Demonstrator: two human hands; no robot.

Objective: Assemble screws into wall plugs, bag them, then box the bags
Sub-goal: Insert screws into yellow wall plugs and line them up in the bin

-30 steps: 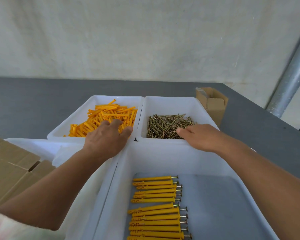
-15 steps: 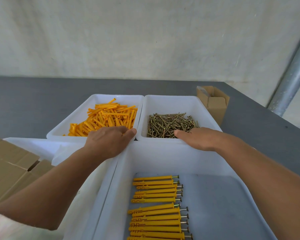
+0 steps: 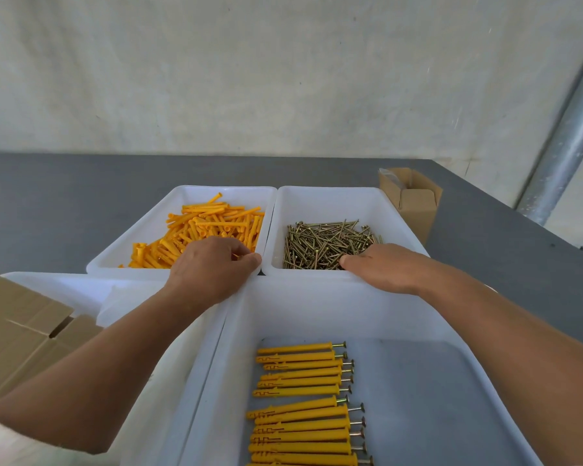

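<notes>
A white bin (image 3: 142, 243) at the back left holds loose orange wall plugs (image 3: 209, 223). Beside it, a second white bin (image 3: 330, 200) holds brass screws (image 3: 323, 243). My left hand (image 3: 212, 267) is at the plug bin's near edge with its fingers curled down; a sliver of orange plug shows between thumb and fingers. My right hand (image 3: 384, 267) lies over the screw bin's near right corner, thumb straight, and its fingers dip into the screws, tips hidden. The large near bin (image 3: 317, 311) holds several plugs with screws in them (image 3: 303, 398), laid in rows.
A small open cardboard box (image 3: 414, 203) stands right of the screw bin. Folded cardboard boxes (image 3: 17, 331) lie at the near left, over another white bin (image 3: 64, 287). The grey table (image 3: 64, 196) ends at a wall, and a metal pole (image 3: 566, 146) rises at the right.
My left hand has drawn back from the plug pile to the bin's near edge and its fingers have curled in. My right hand has stayed at the screws, shifting only slightly.
</notes>
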